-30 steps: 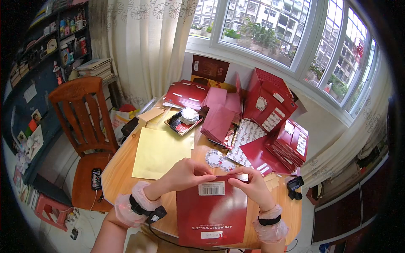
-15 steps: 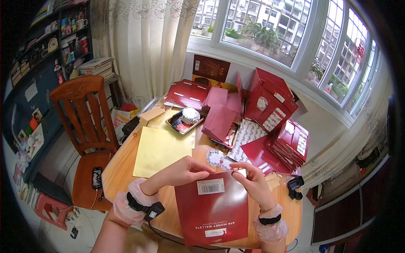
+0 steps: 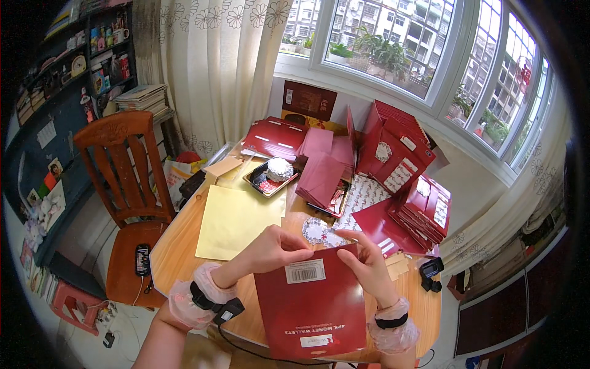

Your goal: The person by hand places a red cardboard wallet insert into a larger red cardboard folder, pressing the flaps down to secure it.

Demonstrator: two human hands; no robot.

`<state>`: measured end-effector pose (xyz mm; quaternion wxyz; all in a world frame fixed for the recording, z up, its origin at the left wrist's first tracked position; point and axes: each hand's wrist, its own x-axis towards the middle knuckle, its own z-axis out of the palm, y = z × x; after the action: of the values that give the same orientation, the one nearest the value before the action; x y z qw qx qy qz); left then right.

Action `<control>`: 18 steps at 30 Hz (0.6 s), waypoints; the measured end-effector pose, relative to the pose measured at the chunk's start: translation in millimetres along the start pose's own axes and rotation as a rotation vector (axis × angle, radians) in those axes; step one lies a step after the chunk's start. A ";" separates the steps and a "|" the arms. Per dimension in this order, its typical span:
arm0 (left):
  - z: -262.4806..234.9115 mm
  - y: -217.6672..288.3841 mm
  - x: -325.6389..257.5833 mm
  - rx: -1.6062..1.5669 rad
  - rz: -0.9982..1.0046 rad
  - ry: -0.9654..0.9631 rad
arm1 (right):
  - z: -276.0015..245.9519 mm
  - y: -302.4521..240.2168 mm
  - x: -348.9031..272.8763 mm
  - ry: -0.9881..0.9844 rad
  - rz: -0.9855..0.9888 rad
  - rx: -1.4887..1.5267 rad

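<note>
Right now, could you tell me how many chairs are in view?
1: a wooden chair stands at the table's left end, a phone lying on its seat. Others may be hidden beyond the frame.

I see sheer pink gathered cuffs on both wrists. My left hand (image 3: pixel 276 249) has a black strap with a cabled clip; my right hand (image 3: pixel 369 270) wears a plain black band.

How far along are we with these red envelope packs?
Looks done: stacks of red packs stand by the window. In hand: left hand and right hand grip the top edge of one dark red packet. Left: loose lace doilies on the table.
</note>
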<state>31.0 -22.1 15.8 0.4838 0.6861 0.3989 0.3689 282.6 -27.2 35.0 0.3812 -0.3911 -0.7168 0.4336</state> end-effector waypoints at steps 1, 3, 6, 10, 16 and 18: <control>-0.5 -0.3 -0.8 0.000 0.014 0.015 | 1.7 -10.4 -2.5 0.001 0.040 0.083; -5.7 -12.0 1.5 -0.093 -0.025 0.081 | 1.9 -9.9 -4.0 -0.003 0.080 0.170; -15.7 -19.3 4.5 -0.239 -0.101 0.181 | -26.5 7.8 -21.4 -0.108 0.086 0.211; -17.5 -29.4 13.0 -0.472 -0.152 0.259 | -73.4 17.2 -40.1 -0.219 0.117 0.217; 9.7 -50.6 20.0 -0.751 -0.118 0.403 | -71.8 76.7 -42.1 0.152 0.269 0.707; 17.5 -51.7 20.6 -0.852 -0.167 0.383 | -54.9 85.1 -37.5 0.238 0.298 0.627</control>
<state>45.2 1.1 -35.9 0.6680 0.3115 0.3479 0.5794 365.9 -15.8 -32.8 0.4957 -0.4032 -0.4349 0.6345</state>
